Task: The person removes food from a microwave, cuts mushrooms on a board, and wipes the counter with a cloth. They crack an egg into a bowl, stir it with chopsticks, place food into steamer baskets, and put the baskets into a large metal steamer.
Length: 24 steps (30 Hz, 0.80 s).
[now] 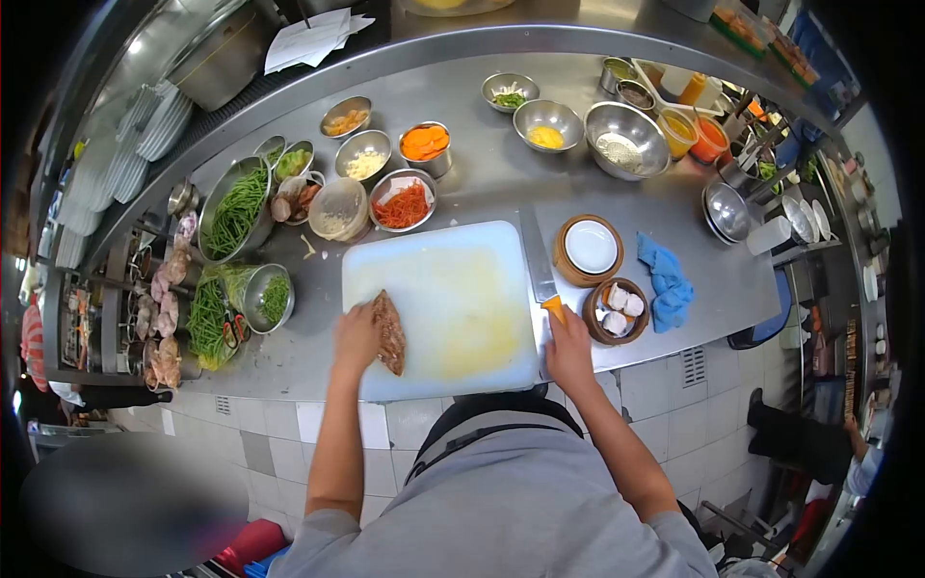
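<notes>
At the left side of the white cutting board (438, 279), my left hand (357, 337) has its curled fingers against the edge of a long brown piece of meat (390, 337). The meat lies lengthwise, pointing toward me. My right hand (568, 349) is closed around the orange-yellow handle of a knife (537, 258). Its broad blade lies along the right edge of the board, tip pointing away from me. Just right of the knife are a bamboo steamer (565, 273) with a white dish and another steamer (590, 332) holding several white buns.
A blue cloth (665, 284) lies right of the steamers. Behind the board stand bowls of carrot shreds (403, 202), sliced carrot (425, 142) and egg yolk (546, 135). Green beans (236, 207), scissors (234, 330) and a bowl of chopped greens (274, 299) are at left.
</notes>
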Each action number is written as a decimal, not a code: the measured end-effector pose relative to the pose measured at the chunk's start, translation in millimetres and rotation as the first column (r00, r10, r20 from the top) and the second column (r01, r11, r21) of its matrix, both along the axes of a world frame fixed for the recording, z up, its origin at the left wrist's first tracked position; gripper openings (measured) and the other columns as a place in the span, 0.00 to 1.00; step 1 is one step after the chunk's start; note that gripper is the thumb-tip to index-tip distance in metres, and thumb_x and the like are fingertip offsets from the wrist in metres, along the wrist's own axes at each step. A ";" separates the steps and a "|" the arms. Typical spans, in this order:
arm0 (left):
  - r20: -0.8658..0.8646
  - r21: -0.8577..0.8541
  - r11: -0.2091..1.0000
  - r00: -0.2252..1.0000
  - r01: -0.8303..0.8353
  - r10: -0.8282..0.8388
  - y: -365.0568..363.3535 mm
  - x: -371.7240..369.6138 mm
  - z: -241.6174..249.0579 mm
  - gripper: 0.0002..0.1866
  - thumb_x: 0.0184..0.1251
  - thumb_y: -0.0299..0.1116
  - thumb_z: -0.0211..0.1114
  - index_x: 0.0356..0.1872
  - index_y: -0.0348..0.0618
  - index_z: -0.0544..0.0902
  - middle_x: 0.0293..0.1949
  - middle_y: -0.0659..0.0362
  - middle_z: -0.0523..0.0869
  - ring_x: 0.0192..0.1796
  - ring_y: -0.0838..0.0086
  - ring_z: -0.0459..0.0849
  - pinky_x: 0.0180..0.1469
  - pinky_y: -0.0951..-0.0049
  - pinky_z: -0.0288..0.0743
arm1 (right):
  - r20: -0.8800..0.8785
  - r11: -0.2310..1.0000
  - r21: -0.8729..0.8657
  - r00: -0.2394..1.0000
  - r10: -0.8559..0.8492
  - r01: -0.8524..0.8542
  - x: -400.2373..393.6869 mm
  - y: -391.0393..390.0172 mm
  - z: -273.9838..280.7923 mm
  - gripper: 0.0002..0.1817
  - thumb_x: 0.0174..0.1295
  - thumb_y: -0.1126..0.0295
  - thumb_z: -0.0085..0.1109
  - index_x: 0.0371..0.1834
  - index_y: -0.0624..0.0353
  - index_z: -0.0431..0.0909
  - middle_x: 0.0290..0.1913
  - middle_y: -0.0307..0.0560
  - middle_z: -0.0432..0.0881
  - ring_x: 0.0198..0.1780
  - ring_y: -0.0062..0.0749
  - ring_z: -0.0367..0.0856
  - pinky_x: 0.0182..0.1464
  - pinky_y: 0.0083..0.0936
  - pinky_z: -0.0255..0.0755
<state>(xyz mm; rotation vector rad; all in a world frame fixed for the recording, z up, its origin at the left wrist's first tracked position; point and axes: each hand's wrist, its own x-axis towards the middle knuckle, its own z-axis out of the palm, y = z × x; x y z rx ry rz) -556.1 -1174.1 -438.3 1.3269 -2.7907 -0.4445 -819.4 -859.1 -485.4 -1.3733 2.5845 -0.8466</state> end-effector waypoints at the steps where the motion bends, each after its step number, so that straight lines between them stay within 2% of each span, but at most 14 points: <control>1: 0.164 0.093 0.993 0.985 -0.078 0.062 1.4 14.9 8.6 0.18 0.70 0.33 0.61 0.58 0.38 0.83 0.62 0.45 0.85 0.64 0.46 0.80 0.68 0.52 0.73 | -0.015 0.994 0.085 0.998 -0.069 0.070 -2.0 -10.4 -17.5 0.33 0.61 0.77 0.62 0.73 0.64 0.71 0.67 0.61 0.74 0.67 0.59 0.73 0.69 0.48 0.69; 5: -0.052 0.171 0.985 0.999 0.004 0.005 -2.5 41.6 -21.0 0.19 0.72 0.38 0.62 0.57 0.37 0.82 0.52 0.45 0.89 0.55 0.43 0.85 0.61 0.51 0.77 | 0.138 0.960 0.213 0.967 -0.213 0.181 -19.6 -30.8 -29.2 0.44 0.57 0.78 0.61 0.81 0.62 0.59 0.69 0.64 0.71 0.66 0.63 0.73 0.68 0.48 0.71; 6: -0.068 0.208 0.977 0.996 -0.036 0.051 0.5 42.2 -22.5 0.17 0.72 0.38 0.65 0.54 0.37 0.82 0.45 0.47 0.89 0.48 0.48 0.87 0.54 0.54 0.79 | 0.301 0.937 0.289 0.911 -0.282 0.194 -19.8 -32.5 -12.0 0.44 0.56 0.75 0.62 0.80 0.63 0.60 0.67 0.66 0.74 0.64 0.63 0.77 0.66 0.46 0.73; 8: -0.091 0.247 0.967 0.991 -0.069 0.094 7.0 39.8 -26.2 0.16 0.72 0.38 0.67 0.51 0.38 0.82 0.39 0.49 0.90 0.40 0.53 0.89 0.47 0.56 0.82 | 0.631 0.992 0.078 0.765 -0.128 0.101 -28.7 -20.1 -31.9 0.46 0.56 0.72 0.64 0.81 0.63 0.57 0.63 0.66 0.79 0.63 0.56 0.81 0.66 0.42 0.74; 10: -0.223 0.665 0.746 0.945 -0.031 0.238 16.4 26.7 -20.5 0.12 0.71 0.34 0.70 0.45 0.39 0.79 0.32 0.56 0.86 0.33 0.70 0.86 0.36 0.66 0.80 | 0.675 0.993 0.060 0.728 -0.118 0.105 -28.7 -4.1 -6.2 0.45 0.57 0.72 0.67 0.80 0.64 0.58 0.60 0.60 0.80 0.63 0.51 0.81 0.66 0.39 0.74; 14: -0.419 0.821 0.501 0.886 0.275 0.200 63.0 -48.3 1.1 0.10 0.72 0.29 0.70 0.42 0.41 0.76 0.33 0.60 0.85 0.32 0.80 0.81 0.33 0.76 0.76 | 0.753 0.981 -0.113 0.658 -0.020 0.158 -8.4 35.8 16.1 0.36 0.63 0.73 0.66 0.74 0.62 0.61 0.58 0.52 0.82 0.61 0.38 0.82 0.66 0.33 0.73; 15: -0.472 0.803 0.471 0.873 0.365 0.127 72.5 -72.4 -3.5 0.09 0.74 0.29 0.68 0.42 0.42 0.75 0.35 0.59 0.86 0.33 0.80 0.82 0.33 0.78 0.75 | 0.793 0.967 -0.133 0.608 -0.029 0.219 -1.5 45.7 23.1 0.28 0.68 0.75 0.64 0.68 0.60 0.64 0.52 0.47 0.83 0.49 0.31 0.85 0.53 0.30 0.80; 16: -0.503 0.796 0.449 0.856 0.406 0.116 82.1 -99.0 -3.3 0.08 0.74 0.29 0.68 0.43 0.42 0.76 0.35 0.60 0.86 0.33 0.80 0.83 0.33 0.78 0.75 | 0.791 0.966 -0.128 0.611 -0.037 0.225 2.2 51.9 27.7 0.28 0.68 0.75 0.64 0.68 0.60 0.64 0.52 0.47 0.83 0.49 0.31 0.85 0.53 0.30 0.80; 18: -0.526 0.820 0.368 0.830 0.438 0.184 100.7 -152.2 -6.4 0.08 0.73 0.28 0.68 0.43 0.41 0.77 0.34 0.59 0.87 0.34 0.79 0.83 0.34 0.77 0.76 | 0.928 0.926 -0.130 0.373 -0.013 0.355 7.4 63.2 34.2 0.26 0.68 0.73 0.66 0.66 0.57 0.64 0.43 0.43 0.82 0.34 0.26 0.83 0.36 0.27 0.80; 19: -0.511 0.849 0.305 0.820 0.432 0.260 107.1 -174.5 -15.3 0.07 0.72 0.28 0.69 0.43 0.40 0.78 0.33 0.58 0.87 0.34 0.78 0.84 0.35 0.75 0.77 | 0.902 0.905 -0.174 0.432 -0.012 0.388 12.2 65.0 32.5 0.29 0.70 0.71 0.66 0.70 0.56 0.63 0.34 0.42 0.81 0.25 0.23 0.79 0.26 0.26 0.75; 20: -0.513 0.848 0.297 0.821 0.438 0.252 109.2 -190.1 -30.8 0.07 0.72 0.28 0.69 0.43 0.40 0.78 0.33 0.58 0.87 0.34 0.78 0.84 0.35 0.75 0.77 | 0.900 0.901 -0.172 0.435 -0.020 0.398 14.6 64.4 36.8 0.29 0.70 0.71 0.66 0.70 0.56 0.63 0.34 0.42 0.81 0.25 0.23 0.79 0.26 0.26 0.75; 22: -0.621 0.493 0.702 0.773 0.514 -0.130 110.7 -211.3 -58.7 0.08 0.69 0.30 0.70 0.40 0.37 0.81 0.34 0.54 0.88 0.34 0.71 0.85 0.38 0.68 0.79 | 0.806 0.941 -0.036 0.566 -0.173 0.338 19.3 59.5 49.5 0.32 0.71 0.70 0.64 0.76 0.54 0.62 0.31 0.43 0.80 0.25 0.23 0.79 0.27 0.27 0.76; 23: -0.527 0.419 0.757 0.813 0.502 -0.247 109.0 -215.2 -66.5 0.09 0.64 0.31 0.72 0.37 0.36 0.82 0.38 0.49 0.87 0.36 0.58 0.87 0.42 0.60 0.81 | 0.742 0.960 0.022 0.640 -0.202 0.278 20.7 56.3 45.8 0.34 0.73 0.67 0.62 0.79 0.52 0.60 0.33 0.52 0.84 0.29 0.37 0.85 0.33 0.36 0.79; 24: -0.527 0.417 0.751 0.810 0.511 -0.259 110.5 -214.7 -63.6 0.09 0.64 0.31 0.72 0.37 0.36 0.82 0.38 0.49 0.87 0.36 0.58 0.87 0.42 0.60 0.81 | 0.742 0.957 0.019 0.637 -0.208 0.290 22.8 50.3 41.2 0.34 0.73 0.67 0.62 0.79 0.52 0.60 0.33 0.52 0.84 0.29 0.37 0.85 0.33 0.36 0.79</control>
